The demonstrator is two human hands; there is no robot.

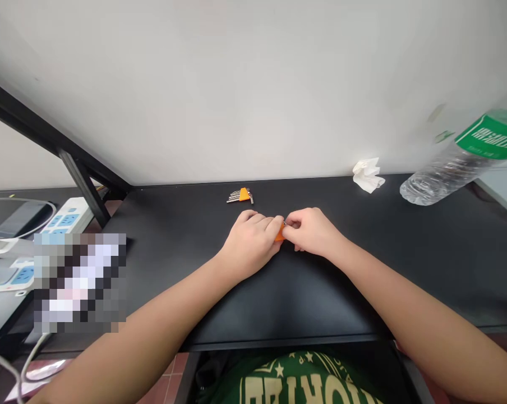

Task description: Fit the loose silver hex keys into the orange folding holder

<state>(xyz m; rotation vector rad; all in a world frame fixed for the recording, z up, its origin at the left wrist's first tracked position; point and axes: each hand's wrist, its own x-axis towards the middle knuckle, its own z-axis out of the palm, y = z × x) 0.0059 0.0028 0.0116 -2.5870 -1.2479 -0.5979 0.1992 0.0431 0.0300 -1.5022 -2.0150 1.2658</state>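
Over the middle of the black desk, my left hand (256, 238) is closed around an orange hex key holder (280, 232), most of it hidden by the fingers. Meeting it from the right, my right hand (311, 229) pinches at the holder's edge, where a small bit of metal shows between the fingertips. What exactly those fingertips grip is too small to tell. Farther back, near the wall, lies a second orange hex key holder (244, 194) with several metal keys fanned out to its left and one bent end on its right.
A crumpled white tissue (368, 175) and a large clear bottle with a green label (489, 136) stand by the wall at right. On the left are white power strips (70, 219), cables, a blurred-out device (83, 280) and a black metal frame (85, 188).
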